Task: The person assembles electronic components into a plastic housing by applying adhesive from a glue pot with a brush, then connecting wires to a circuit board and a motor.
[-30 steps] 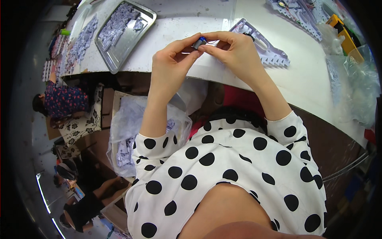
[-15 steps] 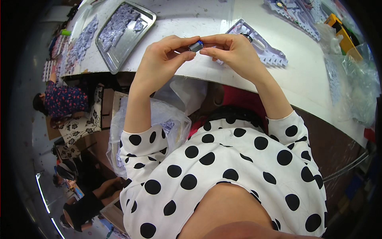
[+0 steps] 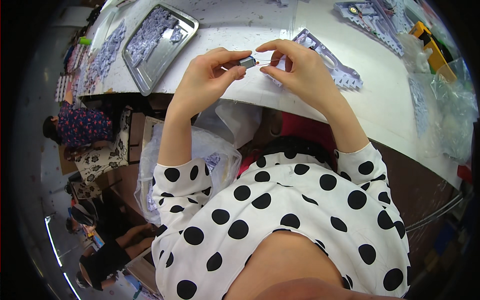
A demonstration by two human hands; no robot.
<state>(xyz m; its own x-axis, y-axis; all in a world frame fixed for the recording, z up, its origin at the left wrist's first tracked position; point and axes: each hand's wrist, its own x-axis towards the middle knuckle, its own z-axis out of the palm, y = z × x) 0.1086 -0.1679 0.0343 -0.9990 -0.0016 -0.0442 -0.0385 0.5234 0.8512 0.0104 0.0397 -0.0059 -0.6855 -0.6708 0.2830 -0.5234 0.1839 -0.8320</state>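
Observation:
A small silver motor (image 3: 247, 62) with a dark blue end is pinched between the thumb and fingers of my left hand (image 3: 209, 75), above the near edge of the white table. Thin wires lead from its end toward my right hand (image 3: 292, 64). That hand's thumb and forefinger are spread apart, with the wires passing near the gap. Just beyond my right hand lies a pale grey plastic housing half (image 3: 327, 59) with a toothed edge, partly covered by the fingers.
A metal tray (image 3: 145, 80) of small pale plastic parts rests at the left, with more parts (image 3: 107, 55) heaped beside it. Other housings (image 3: 372, 22), a yellow-and-black box (image 3: 429, 42) and clear bags (image 3: 452, 95) are at the right. A lined bin (image 3: 192, 142) stands below. Other people sit at left.
My right thumb and forefinger have come off the motor and spread apart, moving slightly right. The wires now show between the hands. My left hand still holds the motor.

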